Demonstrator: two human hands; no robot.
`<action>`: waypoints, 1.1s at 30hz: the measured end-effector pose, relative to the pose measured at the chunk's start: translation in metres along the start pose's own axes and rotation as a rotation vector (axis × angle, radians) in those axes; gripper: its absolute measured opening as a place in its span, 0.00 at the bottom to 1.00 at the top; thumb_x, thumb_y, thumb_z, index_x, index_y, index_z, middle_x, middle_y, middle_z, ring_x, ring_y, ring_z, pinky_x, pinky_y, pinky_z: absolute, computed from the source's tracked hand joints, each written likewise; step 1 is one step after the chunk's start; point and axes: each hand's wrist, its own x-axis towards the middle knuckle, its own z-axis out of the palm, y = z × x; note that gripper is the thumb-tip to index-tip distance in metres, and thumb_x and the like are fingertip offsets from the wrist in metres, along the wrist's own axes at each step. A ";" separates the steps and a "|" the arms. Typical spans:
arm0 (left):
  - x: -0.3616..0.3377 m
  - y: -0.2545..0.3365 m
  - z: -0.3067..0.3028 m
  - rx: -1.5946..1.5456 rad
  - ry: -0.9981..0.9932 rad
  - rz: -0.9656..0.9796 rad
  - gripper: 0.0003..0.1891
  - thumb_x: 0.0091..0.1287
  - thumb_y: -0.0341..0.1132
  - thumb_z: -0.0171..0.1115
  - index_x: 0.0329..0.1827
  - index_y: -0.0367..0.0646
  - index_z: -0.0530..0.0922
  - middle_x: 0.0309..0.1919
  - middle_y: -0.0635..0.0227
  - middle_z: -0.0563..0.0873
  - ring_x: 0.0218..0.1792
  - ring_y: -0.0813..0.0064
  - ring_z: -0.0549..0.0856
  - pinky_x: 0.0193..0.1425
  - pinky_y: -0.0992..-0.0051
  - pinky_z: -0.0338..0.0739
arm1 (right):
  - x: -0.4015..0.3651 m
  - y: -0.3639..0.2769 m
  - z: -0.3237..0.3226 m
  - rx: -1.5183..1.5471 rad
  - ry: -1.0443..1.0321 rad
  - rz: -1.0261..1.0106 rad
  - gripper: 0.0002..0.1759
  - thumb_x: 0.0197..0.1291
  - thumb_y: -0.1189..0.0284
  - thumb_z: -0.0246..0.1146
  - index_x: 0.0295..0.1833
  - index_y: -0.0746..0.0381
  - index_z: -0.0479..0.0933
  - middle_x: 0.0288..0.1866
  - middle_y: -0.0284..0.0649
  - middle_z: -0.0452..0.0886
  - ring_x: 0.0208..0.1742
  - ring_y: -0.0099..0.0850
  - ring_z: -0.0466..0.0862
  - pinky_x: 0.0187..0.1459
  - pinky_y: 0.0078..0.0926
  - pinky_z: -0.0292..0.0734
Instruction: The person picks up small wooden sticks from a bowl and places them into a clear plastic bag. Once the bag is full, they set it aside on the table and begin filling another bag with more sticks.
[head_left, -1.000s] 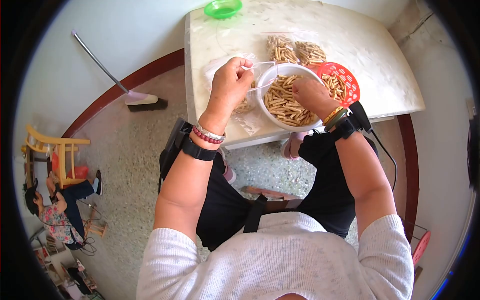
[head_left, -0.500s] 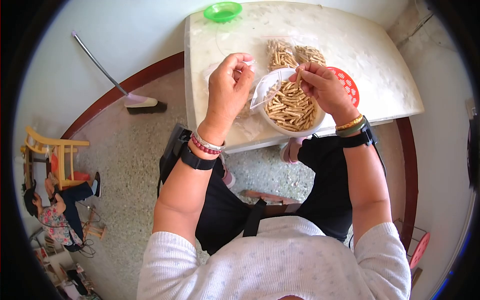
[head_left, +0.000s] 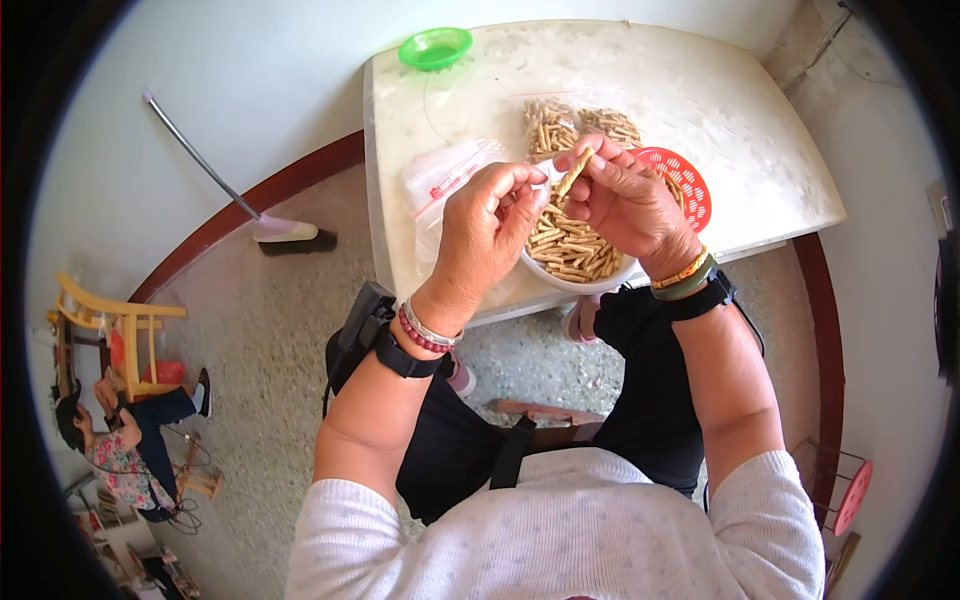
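Observation:
My left hand [head_left: 487,232] pinches the edge of a small clear plastic bag [head_left: 546,172], largely hidden by the fingers. Close beside it, my right hand [head_left: 635,205] grips one thin tan stick [head_left: 574,172] between thumb and fingers, its tip near the bag. Below both hands stands a white bowl [head_left: 575,286] full of similar tan sticks [head_left: 572,245]. Two clear bags filled with sticks, a left one [head_left: 549,128] and a right one [head_left: 610,124], lie behind the bowl. Flat zip bags [head_left: 450,172] with a red line lie left of my left hand.
A red perforated basket [head_left: 693,190] holding some sticks is right of the bowl. A green dish [head_left: 436,48] sits at the table's [head_left: 740,130] far left corner. On the floor left are a broom [head_left: 290,235], a wooden chair [head_left: 130,320] and a seated person [head_left: 125,450].
My left hand has come right and down, and my right hand left and slightly down, so they nearly meet over the bowl. The flat zip bags now show more clearly. The view has shifted slightly.

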 end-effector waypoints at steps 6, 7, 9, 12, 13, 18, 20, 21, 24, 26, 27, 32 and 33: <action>0.000 0.003 -0.001 0.047 -0.052 -0.040 0.07 0.68 0.30 0.65 0.44 0.35 0.80 0.33 0.72 0.83 0.29 0.87 0.77 0.34 0.84 0.74 | 0.002 0.006 0.007 0.011 0.048 -0.041 0.05 0.71 0.71 0.57 0.48 0.56 0.77 0.42 0.30 0.80 0.37 0.20 0.75 0.39 0.23 0.72; 0.000 0.004 0.000 0.048 -0.052 -0.041 0.07 0.68 0.30 0.65 0.44 0.35 0.80 0.33 0.72 0.83 0.29 0.87 0.77 0.34 0.84 0.74 | 0.003 0.008 0.006 0.012 0.048 -0.041 0.05 0.71 0.71 0.57 0.48 0.56 0.77 0.42 0.30 0.80 0.37 0.20 0.75 0.39 0.23 0.72; 0.000 0.005 0.003 0.110 -0.009 -0.011 0.07 0.66 0.29 0.66 0.42 0.35 0.80 0.31 0.71 0.83 0.29 0.87 0.78 0.33 0.83 0.74 | 0.004 0.012 0.005 0.016 0.108 -0.047 0.04 0.70 0.71 0.59 0.48 0.57 0.77 0.39 0.30 0.80 0.34 0.20 0.75 0.37 0.23 0.71; 0.001 0.002 0.003 0.164 0.021 -0.009 0.05 0.66 0.27 0.65 0.41 0.35 0.80 0.29 0.70 0.82 0.28 0.86 0.78 0.32 0.82 0.74 | 0.006 0.017 0.008 -0.010 0.155 -0.028 0.04 0.69 0.71 0.61 0.47 0.57 0.77 0.37 0.30 0.79 0.32 0.19 0.74 0.36 0.21 0.70; 0.001 0.002 0.002 0.165 0.021 -0.010 0.05 0.66 0.27 0.65 0.41 0.35 0.80 0.29 0.70 0.82 0.28 0.86 0.78 0.32 0.82 0.74 | 0.005 0.017 0.008 -0.009 0.155 -0.027 0.04 0.69 0.71 0.61 0.47 0.57 0.77 0.37 0.30 0.79 0.32 0.19 0.74 0.36 0.21 0.70; 0.003 0.003 -0.006 0.184 -0.003 -0.036 0.04 0.68 0.27 0.62 0.40 0.35 0.80 0.28 0.69 0.83 0.27 0.85 0.79 0.32 0.81 0.74 | 0.001 0.010 0.017 -0.265 0.201 -0.126 0.09 0.68 0.71 0.62 0.52 0.60 0.79 0.35 0.28 0.79 0.30 0.16 0.71 0.33 0.14 0.67; 0.003 -0.001 -0.008 0.190 -0.017 -0.037 0.04 0.69 0.27 0.62 0.40 0.35 0.80 0.28 0.69 0.83 0.28 0.84 0.80 0.32 0.81 0.74 | -0.001 0.011 0.016 -0.358 0.212 -0.155 0.10 0.68 0.71 0.61 0.52 0.60 0.80 0.35 0.28 0.79 0.30 0.15 0.70 0.33 0.13 0.66; 0.003 -0.002 -0.008 0.195 -0.031 -0.038 0.04 0.69 0.27 0.62 0.40 0.35 0.80 0.28 0.68 0.83 0.28 0.84 0.80 0.33 0.81 0.74 | -0.001 0.011 0.015 -0.451 0.221 -0.185 0.10 0.68 0.72 0.61 0.52 0.61 0.80 0.35 0.28 0.79 0.29 0.14 0.69 0.33 0.12 0.66; 0.004 -0.002 -0.008 0.213 -0.005 -0.003 0.05 0.69 0.27 0.61 0.42 0.34 0.81 0.28 0.67 0.84 0.28 0.83 0.80 0.33 0.81 0.75 | -0.001 0.012 0.014 -0.557 0.265 -0.196 0.08 0.69 0.72 0.61 0.49 0.62 0.81 0.34 0.27 0.78 0.29 0.14 0.67 0.32 0.11 0.64; 0.004 -0.001 -0.008 0.231 0.012 0.010 0.05 0.69 0.27 0.61 0.43 0.34 0.81 0.29 0.66 0.84 0.28 0.83 0.81 0.33 0.81 0.75 | 0.000 0.013 0.017 -0.559 0.284 -0.189 0.08 0.69 0.72 0.61 0.49 0.63 0.81 0.33 0.27 0.78 0.29 0.13 0.67 0.31 0.11 0.64; 0.004 0.000 -0.009 0.249 0.029 0.023 0.06 0.69 0.27 0.62 0.44 0.34 0.82 0.29 0.65 0.85 0.28 0.83 0.81 0.33 0.80 0.75 | 0.000 0.013 0.018 -0.560 0.302 -0.183 0.08 0.69 0.73 0.60 0.49 0.64 0.81 0.33 0.27 0.78 0.29 0.13 0.67 0.31 0.10 0.63; 0.003 -0.005 -0.007 0.206 0.061 0.032 0.06 0.70 0.27 0.61 0.45 0.34 0.82 0.29 0.66 0.85 0.27 0.83 0.81 0.32 0.81 0.75 | 0.001 0.016 0.021 -0.628 0.362 -0.176 0.08 0.69 0.70 0.61 0.42 0.64 0.80 0.29 0.26 0.77 0.26 0.13 0.66 0.29 0.12 0.63; 0.003 -0.005 -0.006 0.182 0.072 0.026 0.06 0.70 0.28 0.61 0.45 0.35 0.82 0.28 0.67 0.85 0.26 0.84 0.80 0.32 0.81 0.75 | 0.002 0.016 0.020 -0.662 0.374 -0.165 0.10 0.69 0.68 0.61 0.40 0.64 0.80 0.27 0.26 0.76 0.25 0.13 0.66 0.28 0.12 0.63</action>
